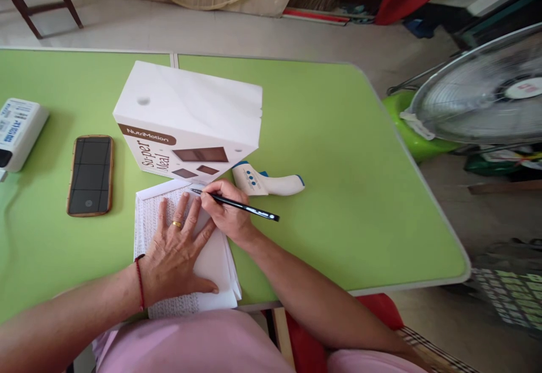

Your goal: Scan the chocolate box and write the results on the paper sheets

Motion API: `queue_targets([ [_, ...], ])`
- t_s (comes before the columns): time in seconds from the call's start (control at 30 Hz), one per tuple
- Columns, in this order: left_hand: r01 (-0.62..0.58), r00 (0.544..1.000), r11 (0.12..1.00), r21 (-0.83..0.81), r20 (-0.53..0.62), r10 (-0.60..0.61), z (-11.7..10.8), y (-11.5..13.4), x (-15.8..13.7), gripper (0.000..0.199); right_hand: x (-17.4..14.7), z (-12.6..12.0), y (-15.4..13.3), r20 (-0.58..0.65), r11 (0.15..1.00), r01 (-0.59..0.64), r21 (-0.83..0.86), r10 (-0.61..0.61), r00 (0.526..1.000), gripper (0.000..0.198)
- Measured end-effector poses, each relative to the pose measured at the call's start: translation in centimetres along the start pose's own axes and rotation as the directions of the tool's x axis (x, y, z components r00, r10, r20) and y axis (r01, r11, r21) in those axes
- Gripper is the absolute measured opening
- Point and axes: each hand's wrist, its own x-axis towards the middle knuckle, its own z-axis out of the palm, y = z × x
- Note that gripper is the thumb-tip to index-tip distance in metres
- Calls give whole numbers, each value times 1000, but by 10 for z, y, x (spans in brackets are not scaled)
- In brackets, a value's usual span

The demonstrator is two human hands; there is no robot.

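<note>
The left hand (178,251) hides some illegibly small writing (147,218) on the paper (217,266); the right edge crops the fan (478,93).

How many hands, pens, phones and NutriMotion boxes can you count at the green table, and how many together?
Hands (left hand, right hand): 2
Pen: 1
Phone: 1
NutriMotion box: 1
Total: 5

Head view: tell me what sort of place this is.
Probably a room in a home, though a small workplace is possible: a large electric fan stands beside a green table with a smartphone on it.
</note>
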Motion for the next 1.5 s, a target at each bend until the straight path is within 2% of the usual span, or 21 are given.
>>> queue_targets([
  [0.2, 4, 1000, 1000, 3, -8, -4, 0, 0, 0, 120, 1, 0, 0, -9, 999, 40, 30, -40, 999, 6],
  [0.7, 7, 1000, 1000, -4, 1, -7, -2, -1, 0, 121, 0, 1, 1, -22, 1000, -10, -10, 9, 1000, 8],
  [0.93, 2, 1000, 1000, -2, -10, -2, -2, 0, 1, 121, 1, 1, 0, -22, 1000, 24, 6, -24, 999, 6],
  [1.33, 13, 1000, 1000, -5, 13, -13, -3, -1, 1, 121, 1, 2, 1, -20, 1000, -1, 5, 1, 1000, 7],
  [1.5, 10, 1000, 1000, -5, 8, -10, -2, -1, 0, 122, 1, 0, 0, -20, 999, 36, 28, -35, 999, 7],
])
